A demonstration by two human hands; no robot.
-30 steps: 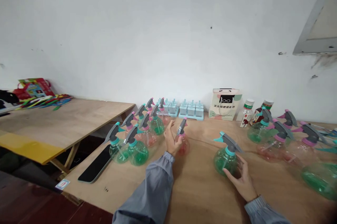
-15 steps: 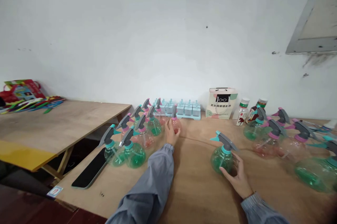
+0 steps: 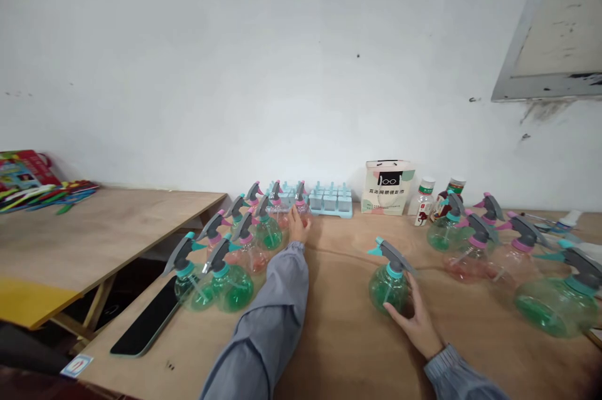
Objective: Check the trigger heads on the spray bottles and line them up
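Observation:
My left hand (image 3: pixel 298 226) reaches to the back of the table, its fingers curled around a pink spray bottle (image 3: pixel 306 219) with a grey and pink trigger head. That bottle stands upright beside another pink spray bottle (image 3: pixel 276 202), at the back of a cluster of pink and green ones. Nearer, my right hand (image 3: pixel 418 320) has its thumb and fingers around the lower body of a green spray bottle (image 3: pixel 386 290). This one rests upright on the table, its teal nozzle pointing left.
A black phone (image 3: pixel 148 321) lies by the left edge. Behind stand light-blue popsicle molds (image 3: pixel 332 202), a paper bag (image 3: pixel 388 190) and a white-capped bottle (image 3: pixel 424 199). More spray bottles, including a large green one (image 3: pixel 552 306), fill the right side. A second table (image 3: pixel 117 218) is at left.
My left hand has shifted the pink spray bottle slightly left, closer to the cluster. My right hand keeps its hold on the green one. The camera view has turned a little.

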